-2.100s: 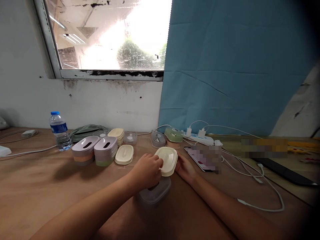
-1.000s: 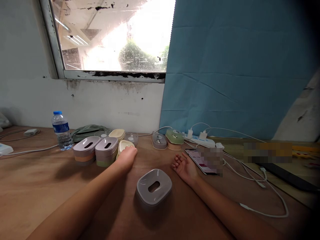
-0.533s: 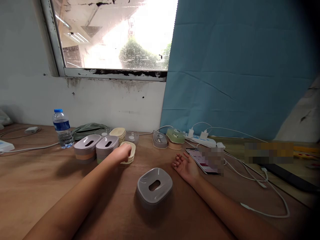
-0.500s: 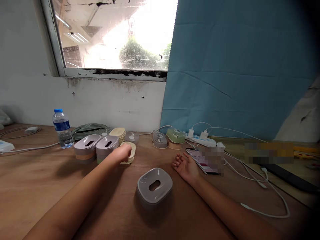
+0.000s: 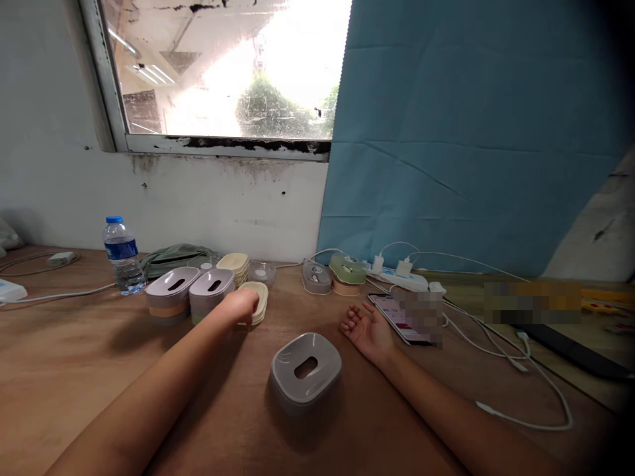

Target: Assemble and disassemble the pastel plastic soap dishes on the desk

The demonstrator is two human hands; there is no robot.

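Observation:
My left hand (image 5: 242, 307) reaches out to a short stack of cream oval trays (image 5: 261, 301). Its fingers are curled closed at the top tray's left rim, and the fingertips are partly hidden. Palm up on the table, my right hand (image 5: 368, 332) lies open and holds nothing, its fingers loosely bent. Between my forearms stands a grey oval box (image 5: 288, 390) with a slotted top. Left of my left hand are two lilac-topped boxes (image 5: 171, 301), one with an orange band and the other with a green lower part.
Behind are another cream stack (image 5: 237, 264), a clear cup (image 5: 262, 272) and a grey-green bag (image 5: 171, 259). A water bottle (image 5: 122, 254) stands left. Grey (image 5: 316, 277) and green (image 5: 348, 270) pieces lie near the wall. A phone (image 5: 397, 317), a power strip (image 5: 407, 281) and white cables lie right.
The view has shifted very slightly. My left hand stays at the cream stack with almost no movement, and my right hand and the boxes keep their places.

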